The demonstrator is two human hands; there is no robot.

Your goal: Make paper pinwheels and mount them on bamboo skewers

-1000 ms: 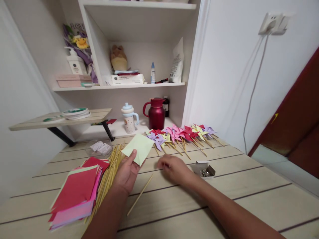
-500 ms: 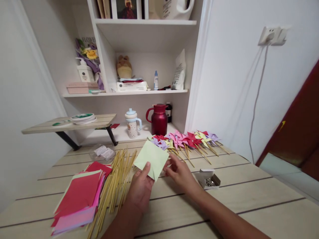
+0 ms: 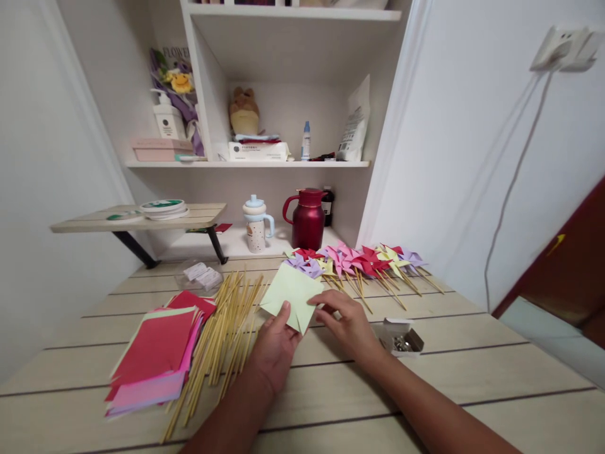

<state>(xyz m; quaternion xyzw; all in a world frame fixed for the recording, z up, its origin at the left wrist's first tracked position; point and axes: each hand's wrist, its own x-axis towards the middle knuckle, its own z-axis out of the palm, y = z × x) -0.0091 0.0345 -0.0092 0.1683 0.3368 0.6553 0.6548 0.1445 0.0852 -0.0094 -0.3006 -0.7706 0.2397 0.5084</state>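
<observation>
Pale green paper square (image 3: 290, 291) pinched by left hand (image 3: 274, 343) thumb above the wooden table (image 3: 472, 372), right hand (image 3: 350, 325) fingertips closing on its right corner, bamboo sticks (image 3: 222, 337) just left, pinwheels (image 3: 359, 261) behind

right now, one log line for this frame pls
left hand: holds green paper square | right hand: pinches its right edge | beside: bamboo sticks, paper stack, pin box
</observation>
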